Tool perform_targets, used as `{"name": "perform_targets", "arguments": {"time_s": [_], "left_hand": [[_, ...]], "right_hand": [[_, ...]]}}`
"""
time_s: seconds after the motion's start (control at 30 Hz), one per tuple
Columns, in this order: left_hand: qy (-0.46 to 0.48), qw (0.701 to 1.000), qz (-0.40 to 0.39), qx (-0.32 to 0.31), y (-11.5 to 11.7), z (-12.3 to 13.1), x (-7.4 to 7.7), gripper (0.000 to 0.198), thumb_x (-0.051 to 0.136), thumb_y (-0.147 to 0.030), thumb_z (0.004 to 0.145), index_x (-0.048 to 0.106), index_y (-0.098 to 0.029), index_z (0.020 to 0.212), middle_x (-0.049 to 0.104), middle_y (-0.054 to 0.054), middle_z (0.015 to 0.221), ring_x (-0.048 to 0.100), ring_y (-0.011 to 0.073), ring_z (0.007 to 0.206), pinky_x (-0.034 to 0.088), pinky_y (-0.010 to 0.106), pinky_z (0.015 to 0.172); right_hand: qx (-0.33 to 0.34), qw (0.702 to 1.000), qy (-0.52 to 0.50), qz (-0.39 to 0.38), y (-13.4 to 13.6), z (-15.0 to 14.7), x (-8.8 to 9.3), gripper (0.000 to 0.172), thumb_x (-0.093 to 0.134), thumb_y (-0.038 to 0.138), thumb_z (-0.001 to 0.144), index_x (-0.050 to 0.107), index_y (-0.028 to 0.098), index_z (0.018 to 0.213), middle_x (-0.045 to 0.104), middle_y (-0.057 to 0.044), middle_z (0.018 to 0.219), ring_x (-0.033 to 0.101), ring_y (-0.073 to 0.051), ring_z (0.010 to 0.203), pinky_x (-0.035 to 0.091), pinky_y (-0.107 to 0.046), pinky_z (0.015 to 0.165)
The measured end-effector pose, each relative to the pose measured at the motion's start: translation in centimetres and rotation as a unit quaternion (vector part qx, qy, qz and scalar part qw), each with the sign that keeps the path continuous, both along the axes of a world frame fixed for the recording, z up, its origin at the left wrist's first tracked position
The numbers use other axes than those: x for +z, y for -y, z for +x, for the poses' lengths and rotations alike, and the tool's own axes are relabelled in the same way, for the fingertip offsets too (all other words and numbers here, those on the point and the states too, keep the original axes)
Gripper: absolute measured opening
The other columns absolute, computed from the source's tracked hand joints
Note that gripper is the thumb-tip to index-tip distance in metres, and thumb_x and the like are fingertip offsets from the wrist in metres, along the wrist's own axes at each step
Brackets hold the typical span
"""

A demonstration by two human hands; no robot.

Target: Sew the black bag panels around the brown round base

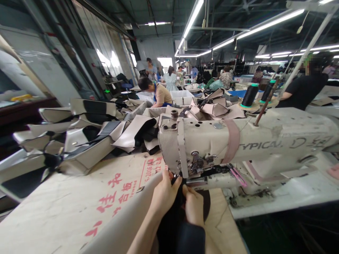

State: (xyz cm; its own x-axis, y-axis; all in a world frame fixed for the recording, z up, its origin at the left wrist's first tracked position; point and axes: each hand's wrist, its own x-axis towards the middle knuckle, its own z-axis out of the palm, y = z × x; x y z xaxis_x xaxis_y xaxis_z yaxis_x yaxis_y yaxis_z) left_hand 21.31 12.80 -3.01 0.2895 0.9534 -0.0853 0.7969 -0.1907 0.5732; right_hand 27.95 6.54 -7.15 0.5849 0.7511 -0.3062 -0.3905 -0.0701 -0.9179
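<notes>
Your left hand (165, 194) and right hand (194, 206) pinch black fabric (172, 225) together, near the sewing machine (238, 144) head.

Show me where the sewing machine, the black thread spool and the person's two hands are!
sewing machine (238, 141): head view, on its long cream arm.
black thread spool (249, 95): head view, on its dark middle.
left hand (165, 192): head view, on its back.
right hand (194, 206): head view, on its back.

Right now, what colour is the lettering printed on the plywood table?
Red lettering on the pale plywood table, clearest in the head view.
</notes>
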Motion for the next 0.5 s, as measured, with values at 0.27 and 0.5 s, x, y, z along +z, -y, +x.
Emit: {"name": "perform_targets", "arguments": {"time_s": [0.27,0.5], "left_hand": [[0.024,1.000,0.009,0.016,0.31,-0.12,-1.07,0.020,0.041,-0.043,0.082,0.036,-0.024,0.088,0.059,0.000,0.074,0.061,0.0199,0.070,0.041,0.025,0.062],[0.022,0.999,0.010,0.029,0.56,0.02,-1.07,0.019,0.043,-0.041,0.081,0.036,-0.024,0.085,0.061,0.002,0.079,0.062,0.0203,0.074,0.040,0.026,0.064]], "right_hand": [[0.026,0.996,-0.086,-0.008,0.39,0.26,-0.80,0.035,0.060,0.046,0.066,0.070,0.014,0.078,0.063,-0.002,0.059,0.058,-0.018,0.059,0.044,-0.025,0.050],[0.027,0.998,-0.052,-0.016,0.87,0.63,-0.24,0.037,0.060,0.046,0.065,0.070,0.012,0.076,0.062,-0.002,0.056,0.055,-0.016,0.053,0.041,-0.024,0.046]]}}
